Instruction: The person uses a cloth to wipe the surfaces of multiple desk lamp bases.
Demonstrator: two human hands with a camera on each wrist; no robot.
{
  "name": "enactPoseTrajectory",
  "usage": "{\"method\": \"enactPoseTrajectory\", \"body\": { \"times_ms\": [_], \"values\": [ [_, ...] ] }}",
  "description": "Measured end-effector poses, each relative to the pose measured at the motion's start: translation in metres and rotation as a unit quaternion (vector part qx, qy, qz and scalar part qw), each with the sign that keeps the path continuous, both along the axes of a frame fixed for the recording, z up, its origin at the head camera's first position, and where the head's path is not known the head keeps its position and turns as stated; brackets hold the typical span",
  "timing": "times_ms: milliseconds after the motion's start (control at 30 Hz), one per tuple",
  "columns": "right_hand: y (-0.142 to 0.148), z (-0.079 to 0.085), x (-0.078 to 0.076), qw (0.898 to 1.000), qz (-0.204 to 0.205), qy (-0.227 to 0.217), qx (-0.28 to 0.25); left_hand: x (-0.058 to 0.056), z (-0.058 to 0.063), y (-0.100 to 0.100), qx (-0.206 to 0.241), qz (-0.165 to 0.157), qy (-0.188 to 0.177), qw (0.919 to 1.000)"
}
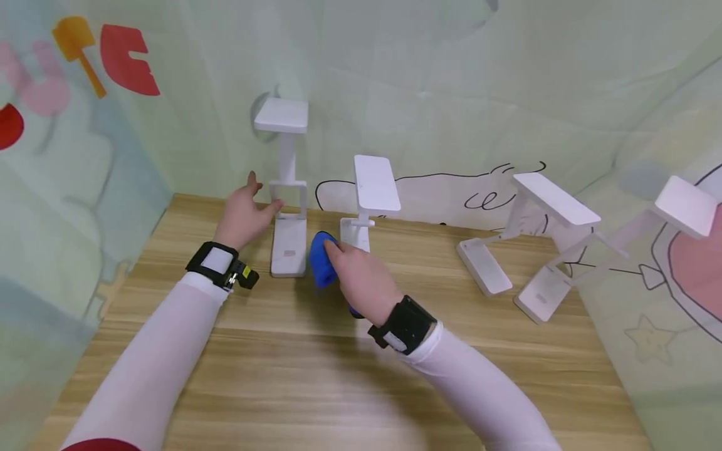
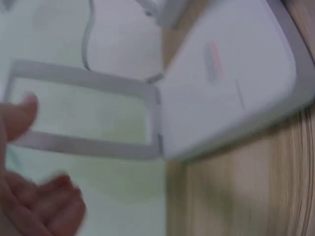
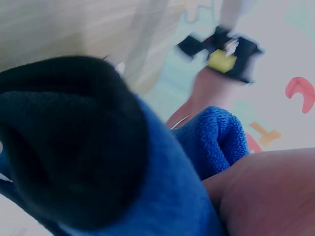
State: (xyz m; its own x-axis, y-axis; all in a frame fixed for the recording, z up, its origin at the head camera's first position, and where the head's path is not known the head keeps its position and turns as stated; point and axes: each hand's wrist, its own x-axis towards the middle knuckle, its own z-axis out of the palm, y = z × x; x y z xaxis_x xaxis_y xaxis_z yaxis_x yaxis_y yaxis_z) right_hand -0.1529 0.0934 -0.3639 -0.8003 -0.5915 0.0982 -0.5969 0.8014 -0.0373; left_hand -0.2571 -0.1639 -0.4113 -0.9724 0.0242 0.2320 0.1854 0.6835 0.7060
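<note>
My L hand (image 1: 245, 216), fingers spread, is nearer: just L of white plastic folding stand (image 1: 289, 247), long axis fore-aft; R hand (image 1: 366, 282) pinches blue fuzzy cloth (image 1: 322, 262).

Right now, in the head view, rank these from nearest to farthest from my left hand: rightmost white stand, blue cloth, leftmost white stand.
From your left hand:
1. Leftmost white stand, just to its right.
2. Blue cloth, farther right, held in the right hand.
3. Rightmost white stand, at the far right.
</note>
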Motion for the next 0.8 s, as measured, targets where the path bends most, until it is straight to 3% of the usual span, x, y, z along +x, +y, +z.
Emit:
{"method": "enactPoseTrajectory", "body": {
  "times_ms": [100,200,267,333,433,533,633,800],
  "values": [
    [0.001,-0.002,-0.005,0.999,-0.022,0.038,0.028,0.025,0.007,0.009,-0.043,0.031,0.035,0.998],
    [0.002,-0.003,-0.007,0.996,-0.046,0.07,0.041,0.052,0.014,0.025,-0.09,0.023,0.085,0.992],
    [0.002,-0.003,-0.009,0.993,-0.058,0.09,0.04,0.067,0.02,0.037,-0.1,-0.025,0.099,0.9897],
    [0.001,-0.002,-0.01,0.992,-0.068,0.105,0.031,0.077,0.024,0.048,-0.11,-0.093,0.088,0.9856],
    [-0.002,-0.002,-0.011,0.989,-0.075,0.125,0.019,0.085,0.032,0.062,-0.115,-0.188,0.058,0.9736],
    [-0.007,-0.003,-0.011,0.987,-0.07,0.141,0.005,0.087,0.035,0.073,-0.112,-0.235,0.032,0.965],
    [-0.011,-0.004,-0.009,0.984,-0.056,0.167,0.004,0.086,0.033,0.08,-0.092,-0.242,0.021,0.9658],
    [-0.018,-0.005,-0.005,0.983,-0.03,0.182,-0.012,0.084,0.026,0.085,-0.075,-0.214,0.018,0.9739]
  ]
}}
